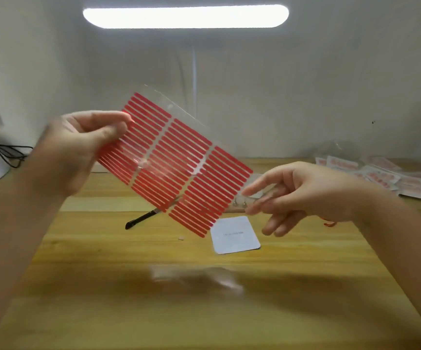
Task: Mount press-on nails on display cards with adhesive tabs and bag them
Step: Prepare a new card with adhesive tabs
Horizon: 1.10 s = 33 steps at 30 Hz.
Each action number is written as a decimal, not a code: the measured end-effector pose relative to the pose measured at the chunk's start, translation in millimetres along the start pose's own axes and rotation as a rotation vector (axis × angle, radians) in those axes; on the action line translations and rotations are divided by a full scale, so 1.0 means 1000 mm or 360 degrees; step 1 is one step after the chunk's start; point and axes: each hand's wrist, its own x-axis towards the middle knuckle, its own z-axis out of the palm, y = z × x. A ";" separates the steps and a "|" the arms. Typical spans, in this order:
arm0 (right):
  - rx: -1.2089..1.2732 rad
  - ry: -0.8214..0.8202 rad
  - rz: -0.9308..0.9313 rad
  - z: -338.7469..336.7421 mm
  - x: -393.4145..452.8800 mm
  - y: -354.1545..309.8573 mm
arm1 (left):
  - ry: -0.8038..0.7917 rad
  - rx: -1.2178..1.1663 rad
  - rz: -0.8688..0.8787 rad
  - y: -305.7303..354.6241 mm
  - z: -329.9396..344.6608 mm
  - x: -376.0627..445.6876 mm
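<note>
Thin, floppy and surely light, the red adhesive-tab sheet [176,162] hangs above the white card [234,234], pinched at opposite edges by both hands, left [83,147] and right [302,195], best kept edge-held.

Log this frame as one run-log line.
left hand pinches red adhesive tab sheet | right hand holds its lower corner | white card on table
</note>
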 end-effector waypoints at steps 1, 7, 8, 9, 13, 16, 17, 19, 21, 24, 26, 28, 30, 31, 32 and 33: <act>0.0014 -0.0026 -0.0020 -0.003 -0.002 -0.001 | 0.0046 -0.0037 0.0039 0.001 -0.006 0.002; 0.0163 0.0030 -0.0183 -0.011 -0.009 -0.008 | 0.0331 0.0034 0.0169 0.006 -0.010 0.000; 0.0225 0.0159 -0.0205 -0.014 -0.010 -0.010 | 0.0449 0.0080 0.0222 0.006 -0.006 0.000; 0.0280 0.0332 -0.0222 -0.019 -0.010 -0.012 | 0.0590 0.0107 0.0266 0.007 -0.002 -0.001; 0.0462 0.1088 -0.0192 -0.047 -0.006 -0.003 | 0.0960 0.0061 0.0218 0.004 0.005 -0.001; 0.0658 0.1301 -0.0002 -0.061 0.003 0.014 | 0.0998 0.0034 0.0119 -0.008 0.011 0.001; 0.0707 0.1318 0.0073 -0.063 0.007 0.020 | 0.1014 0.0019 0.0090 -0.012 0.015 0.001; 0.0862 0.1372 0.0159 -0.070 0.013 0.033 | 0.1052 -0.0016 0.0038 -0.018 0.019 0.001; 0.1017 0.1472 0.0172 -0.081 0.017 0.044 | 0.1092 -0.0085 0.0002 -0.023 0.020 0.000; 0.1212 0.1726 0.0130 -0.103 0.025 0.062 | 0.1102 -0.0237 -0.0053 -0.026 0.017 -0.001; 0.1226 0.1890 0.0140 -0.118 0.033 0.073 | 0.1064 -0.0327 -0.0119 -0.026 0.017 -0.001; 0.1069 0.1961 0.0220 -0.126 0.045 0.080 | 0.1036 -0.0417 -0.0163 -0.025 0.020 0.000; 0.0805 0.1953 0.0362 -0.130 0.056 0.087 | 0.1005 -0.0466 -0.0185 -0.026 0.024 0.000; 0.0619 0.1930 0.0448 -0.129 0.060 0.089 | 0.0984 -0.0477 -0.0198 -0.026 0.027 -0.001; 0.0380 0.1911 0.0528 -0.127 0.063 0.089 | 0.0960 -0.0486 -0.0208 -0.027 0.029 -0.002; 0.0106 0.1870 0.0589 -0.125 0.066 0.090 | 0.0934 -0.0491 -0.0215 -0.029 0.032 -0.004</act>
